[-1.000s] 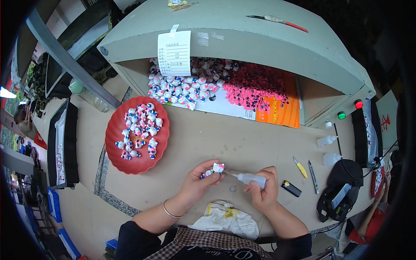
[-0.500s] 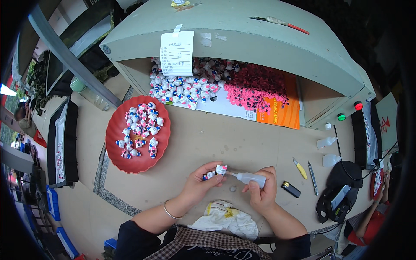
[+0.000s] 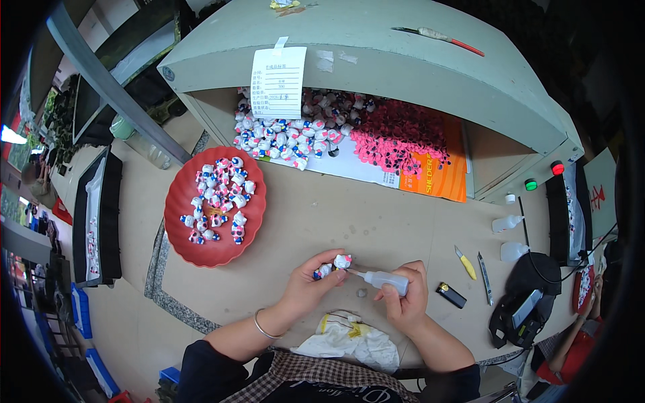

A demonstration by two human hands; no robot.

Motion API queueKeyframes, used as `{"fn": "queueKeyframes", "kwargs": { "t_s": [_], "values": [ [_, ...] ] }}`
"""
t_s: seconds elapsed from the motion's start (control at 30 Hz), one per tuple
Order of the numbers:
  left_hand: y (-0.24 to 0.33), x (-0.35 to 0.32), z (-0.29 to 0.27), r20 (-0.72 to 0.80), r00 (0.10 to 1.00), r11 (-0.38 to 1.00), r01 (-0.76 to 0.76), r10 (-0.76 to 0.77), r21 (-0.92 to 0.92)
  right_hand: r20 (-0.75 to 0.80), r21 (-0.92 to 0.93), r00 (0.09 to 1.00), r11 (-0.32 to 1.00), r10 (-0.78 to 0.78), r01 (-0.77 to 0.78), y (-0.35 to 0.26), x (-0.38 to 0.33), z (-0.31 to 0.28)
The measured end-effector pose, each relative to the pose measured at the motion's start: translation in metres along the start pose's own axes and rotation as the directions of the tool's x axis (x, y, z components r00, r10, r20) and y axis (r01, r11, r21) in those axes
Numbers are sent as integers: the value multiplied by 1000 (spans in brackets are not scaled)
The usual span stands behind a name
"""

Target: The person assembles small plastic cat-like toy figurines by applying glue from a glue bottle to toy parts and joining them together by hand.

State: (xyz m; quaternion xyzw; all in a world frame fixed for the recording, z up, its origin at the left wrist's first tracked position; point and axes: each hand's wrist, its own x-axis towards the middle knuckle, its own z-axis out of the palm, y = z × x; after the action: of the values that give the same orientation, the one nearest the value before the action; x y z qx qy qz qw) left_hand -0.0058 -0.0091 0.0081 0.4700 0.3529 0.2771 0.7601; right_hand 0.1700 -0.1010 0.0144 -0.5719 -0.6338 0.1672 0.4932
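Note:
My left hand [image 3: 304, 287] is closed on a small white toy figurine [image 3: 342, 261] with pink and blue details, pinched between thumb and fingers. A second white-and-blue piece [image 3: 322, 271] shows beside it in the same hand; whether the two are joined I cannot tell. In my right hand [image 3: 408, 305] is a translucent squeeze bottle [image 3: 388, 282], tipped sideways. Its thin nozzle points left and reaches the lower side of the figurine, by my left thumb. To the left, a red scalloped bowl [image 3: 199, 257] holds several similar figurines.
A grey-green shelf box [image 3: 403, 70] spans the back, with heaped white pieces [image 3: 289, 140] and pink pieces [image 3: 390, 148] inside. At right lie a yellow knife [image 3: 465, 262], a lighter [image 3: 451, 295] and a black bag [image 3: 531, 282]. A stained cloth [image 3: 349, 341] lies near me.
The squeeze bottle has moved slightly left and down, its nozzle now lower against the figurine. My left hand keeps its hold in nearly the same place.

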Motion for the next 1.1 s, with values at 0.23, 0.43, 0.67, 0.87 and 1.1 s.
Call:
{"fn": "queueKeyframes", "kwargs": {
  "t_s": [0.23, 0.43, 0.67, 0.87, 1.1],
  "values": [
    [2, -1, 3, -22, 1000, 1000, -5, 5, 9, -133, 94, 984, 990, 120, -108, -5, 0, -2],
    [0, -1, 1, -7, 1000, 999, 8, -9, -35, -115, 613, 850, 710, 514, -346, -23, 23, -14],
    [5, -3, 3, -6, 999, 997, 37, -37, -61, -174, 186, 840, 855, 514, -485, 45, 76, -45],
    [5, -3, 1, 7, 999, 996, 33, -33, -87, -86, -666, 980, 721, 177, -189, 86, 119, -44],
    [6, -3, 2, 6, 999, 993, 50, -50, -111, -23, -803, 965, 570, 262, -174, 88, 105, -49]
  ]
}}
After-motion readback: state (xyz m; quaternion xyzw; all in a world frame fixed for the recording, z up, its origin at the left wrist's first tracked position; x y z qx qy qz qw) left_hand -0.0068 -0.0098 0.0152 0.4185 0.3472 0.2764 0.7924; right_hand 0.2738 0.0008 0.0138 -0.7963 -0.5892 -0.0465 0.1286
